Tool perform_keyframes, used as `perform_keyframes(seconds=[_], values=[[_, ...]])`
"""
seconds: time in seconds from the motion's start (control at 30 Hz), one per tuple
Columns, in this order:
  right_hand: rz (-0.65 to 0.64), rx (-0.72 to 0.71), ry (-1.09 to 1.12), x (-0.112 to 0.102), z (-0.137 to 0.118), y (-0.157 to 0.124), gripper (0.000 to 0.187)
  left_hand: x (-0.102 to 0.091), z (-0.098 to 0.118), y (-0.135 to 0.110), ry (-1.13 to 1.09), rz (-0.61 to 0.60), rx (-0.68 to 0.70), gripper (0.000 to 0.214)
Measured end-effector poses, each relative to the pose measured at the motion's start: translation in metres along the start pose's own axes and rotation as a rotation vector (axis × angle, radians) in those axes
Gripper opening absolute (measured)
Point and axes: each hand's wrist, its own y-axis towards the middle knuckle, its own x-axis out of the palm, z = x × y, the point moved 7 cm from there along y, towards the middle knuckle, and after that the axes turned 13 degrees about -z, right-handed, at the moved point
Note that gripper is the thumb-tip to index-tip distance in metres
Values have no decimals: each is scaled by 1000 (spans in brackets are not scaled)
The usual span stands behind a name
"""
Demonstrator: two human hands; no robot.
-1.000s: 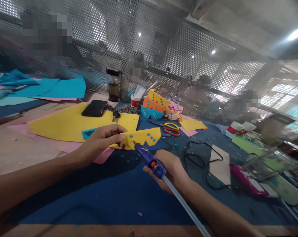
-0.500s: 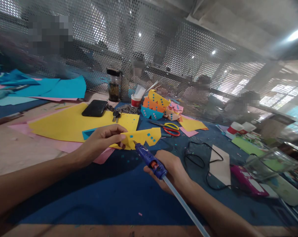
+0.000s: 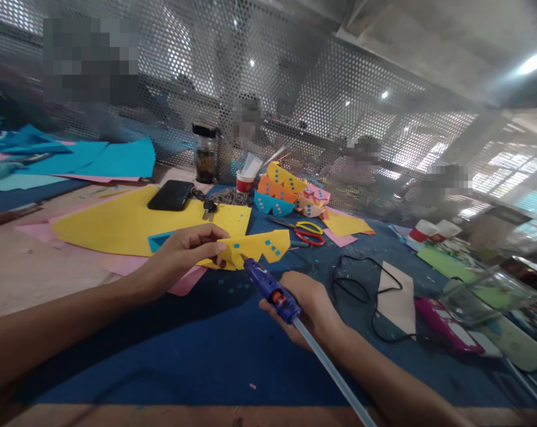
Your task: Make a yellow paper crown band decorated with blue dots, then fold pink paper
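Note:
My left hand (image 3: 183,251) pinches a yellow paper cut-out (image 3: 259,247) dotted with small blue squares, holding it just above the blue table mat (image 3: 197,350). My right hand (image 3: 310,305) is wrapped round a blue glue gun (image 3: 271,290) with a clear glue stick trailing back from it. The gun's nozzle touches the lower edge of the yellow cut-out, close to my left fingertips.
Big yellow sheet (image 3: 126,222) with a black phone (image 3: 170,194) and keys lies behind. Scissors (image 3: 304,230), a pile of coloured cut-outs (image 3: 286,190), a jar (image 3: 205,153), paper cups (image 3: 432,230), a black cable (image 3: 361,279) and a perforated metal screen surround the mat.

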Motion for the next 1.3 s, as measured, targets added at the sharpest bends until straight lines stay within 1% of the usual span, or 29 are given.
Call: perform_keyframes(seconds=[0.3,0.5,0.67,0.8,1.03,1.17,1.3], values=[[-26,16,9,2,2,1,31,0,0,0,1,8,-16,23],[-11,15,-15,1,2,0,29,-1,0,-1,8,20,-14,22],[-12,21,0,2,3,0,30,0,0,-3,20,9,-26,22],[-1,-3,-10,5,3,0,31,2,2,-2,10,-3,-11,22],[-21,22,-1,5,4,0,31,0,-1,-1,9,4,-8,22],[-27,14,13,4,4,0,28,0,0,-2,28,11,-15,22],[-27,18,12,5,4,0,29,0,1,-2,43,21,-16,24]])
